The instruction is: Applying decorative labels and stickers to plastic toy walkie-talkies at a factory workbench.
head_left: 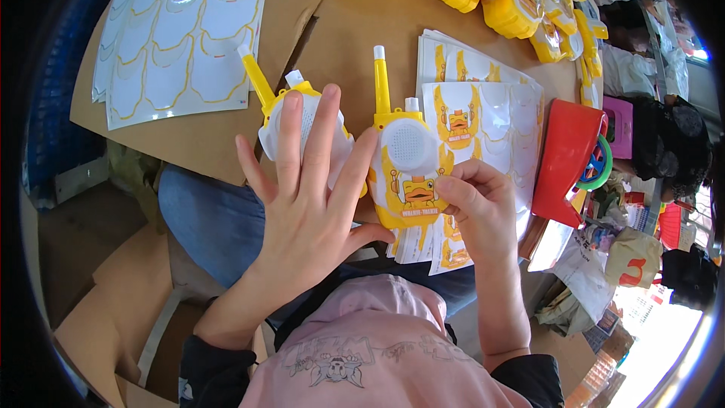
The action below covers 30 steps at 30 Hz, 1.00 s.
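A yellow and white toy walkie-talkie (408,153) stands out in front of me, its antenna pointing away and a duck sticker on its lower front. Thumb and fingers of my right hand (477,200) are closed on its right edge. My left hand (306,177) has its fingers spread, with the index fingertip at the toy's upper left corner and the thumb near its lower left. Behind those fingers lies a second toy walkie-talkie (308,117), partly hidden. Duck sticker sheets (495,117) lie in a stack beside and below the held toy.
Sheets of yellow-outlined stickers (185,45) lie at the far left of the cardboard-covered table (355,19). Several more yellow toy walkie-talkies (513,11) are piled at the far right. A red box-shaped object (563,155) with a green ring stands at the right edge.
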Tool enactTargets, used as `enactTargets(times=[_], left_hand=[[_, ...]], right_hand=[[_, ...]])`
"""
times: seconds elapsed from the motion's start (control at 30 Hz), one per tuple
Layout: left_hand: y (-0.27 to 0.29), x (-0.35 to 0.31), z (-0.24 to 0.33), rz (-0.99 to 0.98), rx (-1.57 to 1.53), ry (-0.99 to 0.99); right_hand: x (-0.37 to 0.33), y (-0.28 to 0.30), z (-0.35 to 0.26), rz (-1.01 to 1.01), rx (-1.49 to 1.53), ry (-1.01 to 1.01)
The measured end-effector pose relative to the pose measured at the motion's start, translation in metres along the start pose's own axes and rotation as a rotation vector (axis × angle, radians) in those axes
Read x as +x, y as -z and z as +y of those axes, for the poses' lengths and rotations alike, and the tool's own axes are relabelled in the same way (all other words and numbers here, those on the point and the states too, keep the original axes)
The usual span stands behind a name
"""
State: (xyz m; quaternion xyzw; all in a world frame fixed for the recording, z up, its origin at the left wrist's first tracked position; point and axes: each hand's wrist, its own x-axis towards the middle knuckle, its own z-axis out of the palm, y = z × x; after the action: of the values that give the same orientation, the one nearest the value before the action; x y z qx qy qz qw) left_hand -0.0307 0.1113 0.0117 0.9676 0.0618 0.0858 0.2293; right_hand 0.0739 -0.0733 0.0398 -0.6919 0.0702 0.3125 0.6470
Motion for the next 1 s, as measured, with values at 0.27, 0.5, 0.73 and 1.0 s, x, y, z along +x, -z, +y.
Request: enactTargets(times=[0.27,0.5,0.73,1.0], left_hand=[[0.013,0.015,0.016,-0.103,0.078,0.015],[0.020,0.024,0.019,-0.075,0.103,-0.022],[0.019,0.034,0.026,-0.133,0.232,-0.042],[0.012,0.033,0.038,-0.097,0.363,-0.022]], right_hand=[[0.003,0.030,0.017,-0.157,0.374,0.001],[0.001,0.098,0.024,-0.102,0.608,0.247],[-0.018,0.115,0.024,0.065,0.615,0.216],[-0.018,0.095,0.062,0.026,0.451,0.370]])
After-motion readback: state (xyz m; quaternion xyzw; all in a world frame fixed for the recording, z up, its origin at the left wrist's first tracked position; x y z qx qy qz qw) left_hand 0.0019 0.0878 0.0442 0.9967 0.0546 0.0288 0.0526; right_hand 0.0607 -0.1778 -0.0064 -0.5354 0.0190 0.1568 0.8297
